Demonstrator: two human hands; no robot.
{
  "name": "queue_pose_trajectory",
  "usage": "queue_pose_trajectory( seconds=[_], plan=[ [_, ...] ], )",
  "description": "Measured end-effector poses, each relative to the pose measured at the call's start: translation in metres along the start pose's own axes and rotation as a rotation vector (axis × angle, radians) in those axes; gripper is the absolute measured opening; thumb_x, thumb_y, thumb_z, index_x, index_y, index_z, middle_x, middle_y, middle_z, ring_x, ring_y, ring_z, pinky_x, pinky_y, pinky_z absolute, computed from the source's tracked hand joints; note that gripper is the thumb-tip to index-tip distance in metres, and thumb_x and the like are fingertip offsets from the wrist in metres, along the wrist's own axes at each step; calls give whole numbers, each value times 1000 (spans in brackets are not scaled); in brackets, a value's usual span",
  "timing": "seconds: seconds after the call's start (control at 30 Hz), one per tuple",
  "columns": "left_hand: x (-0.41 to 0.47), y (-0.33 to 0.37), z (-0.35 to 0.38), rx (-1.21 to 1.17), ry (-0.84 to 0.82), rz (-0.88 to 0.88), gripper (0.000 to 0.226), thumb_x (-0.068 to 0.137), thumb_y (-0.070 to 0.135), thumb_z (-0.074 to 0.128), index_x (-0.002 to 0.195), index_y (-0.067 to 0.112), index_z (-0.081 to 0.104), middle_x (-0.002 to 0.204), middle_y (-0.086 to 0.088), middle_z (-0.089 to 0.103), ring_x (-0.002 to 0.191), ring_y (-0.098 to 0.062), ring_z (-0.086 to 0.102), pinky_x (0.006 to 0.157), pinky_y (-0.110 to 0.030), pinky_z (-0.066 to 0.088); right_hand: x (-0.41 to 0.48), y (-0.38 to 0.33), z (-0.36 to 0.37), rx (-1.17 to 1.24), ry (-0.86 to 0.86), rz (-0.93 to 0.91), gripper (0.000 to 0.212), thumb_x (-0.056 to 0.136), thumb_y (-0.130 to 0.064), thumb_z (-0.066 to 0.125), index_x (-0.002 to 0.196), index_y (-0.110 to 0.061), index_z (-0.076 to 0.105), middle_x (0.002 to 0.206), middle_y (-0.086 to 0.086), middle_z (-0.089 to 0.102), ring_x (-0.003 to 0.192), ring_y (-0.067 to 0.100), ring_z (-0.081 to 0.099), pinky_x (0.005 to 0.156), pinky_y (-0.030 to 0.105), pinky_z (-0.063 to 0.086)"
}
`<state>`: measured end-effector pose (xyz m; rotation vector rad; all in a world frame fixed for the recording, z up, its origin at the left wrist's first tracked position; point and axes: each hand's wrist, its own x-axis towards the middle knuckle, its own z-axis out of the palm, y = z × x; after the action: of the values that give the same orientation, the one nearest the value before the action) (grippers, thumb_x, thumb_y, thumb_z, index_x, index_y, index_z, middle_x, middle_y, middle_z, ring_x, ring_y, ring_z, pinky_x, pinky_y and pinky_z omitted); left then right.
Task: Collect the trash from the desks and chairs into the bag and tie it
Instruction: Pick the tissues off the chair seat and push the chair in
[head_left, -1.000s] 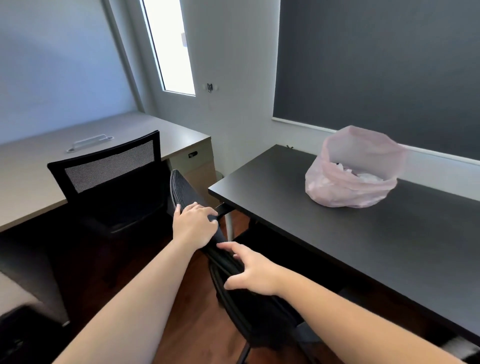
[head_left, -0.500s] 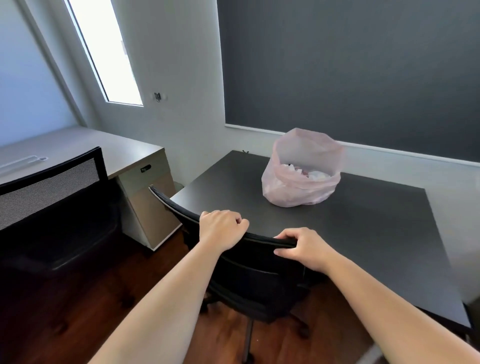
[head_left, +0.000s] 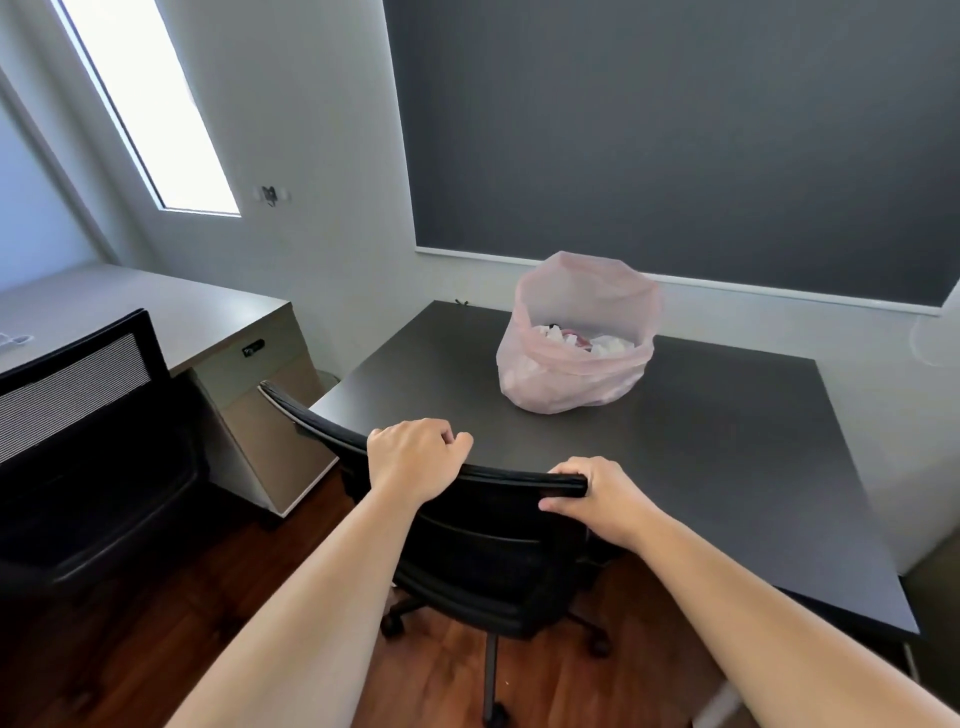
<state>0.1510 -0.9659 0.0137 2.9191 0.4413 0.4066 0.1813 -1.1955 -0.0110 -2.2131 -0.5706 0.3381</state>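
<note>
A pale pink plastic bag (head_left: 574, 374) stands open on the dark desk (head_left: 727, 457), with crumpled white and red trash showing inside. A black swivel chair (head_left: 483, 551) is in front of that desk, its back facing me. My left hand (head_left: 413, 457) curls over the top edge of the chair back near its middle. My right hand (head_left: 592, 493) grips the right end of the same edge, thumb underneath. Both hands are well short of the bag.
A beige desk (head_left: 156, 312) with a drawer unit (head_left: 260, 415) stands at the left, with a second black mesh-backed chair (head_left: 78, 415) before it. The floor (head_left: 208, 597) is dark wood. A window (head_left: 150, 109) and a dark wall panel (head_left: 675, 130) lie behind.
The chair has swung round so that its back faces me squarely at the dark desk. Both hands have shifted along its top edge and closed on it. My view has turned right.
</note>
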Motion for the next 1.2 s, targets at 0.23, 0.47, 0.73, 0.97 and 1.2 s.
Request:
queue_pose_trajectory(
  seconds=[0.23, 0.47, 0.73, 0.97, 1.2],
  plan=[
    [1, 0, -4, 6, -79, -3, 37, 83, 49, 34, 60, 26, 53, 61, 9, 57, 68, -14, 53, 73, -32, 33, -1, -4, -3, -2, -12, 33, 12, 75, -28, 77, 81, -33, 68, 85, -12, 65, 82, 6, 62, 73, 16, 44],
    [35, 19, -8, -176, -244, -116, 18, 77, 44, 50, 75, 30, 61, 86, 13, 63, 81, -14, 58, 72, -29, 44, 11, -7, -57, -10, -135, 19, 47, 51, -71, 73, 88, -42, 71, 91, -16, 71, 83, -7, 63, 76, 10, 48],
    [127, 103, 25, -160, -121, 24, 43, 81, 40, 53, 123, 38, 46, 132, 2, 37, 120, -22, 41, 90, -38, 43, 105, 51, -154, 47, 395, 99, 17, 87, -27, 62, 75, -16, 69, 72, -8, 64, 69, 9, 56, 59, 19, 41],
    [230, 159, 87, -167, -209, -214, 64, 80, 64, 50, 137, 52, 24, 158, -9, 5, 140, -36, 22, 108, -50, 28, 224, 136, -206, 0, 423, 207, 11, 86, -30, 60, 89, -25, 69, 129, 3, 51, 110, 20, 54, 94, 32, 47],
    [268, 168, 138, -264, -293, -399, 64, 79, 63, 55, 136, 36, 41, 157, -7, 2, 121, -28, 52, 93, -35, 45, 300, 176, -220, 340, 212, 266, 27, 86, -36, 62, 110, -27, 70, 145, 0, 40, 124, 20, 50, 105, 32, 41]
  ],
)
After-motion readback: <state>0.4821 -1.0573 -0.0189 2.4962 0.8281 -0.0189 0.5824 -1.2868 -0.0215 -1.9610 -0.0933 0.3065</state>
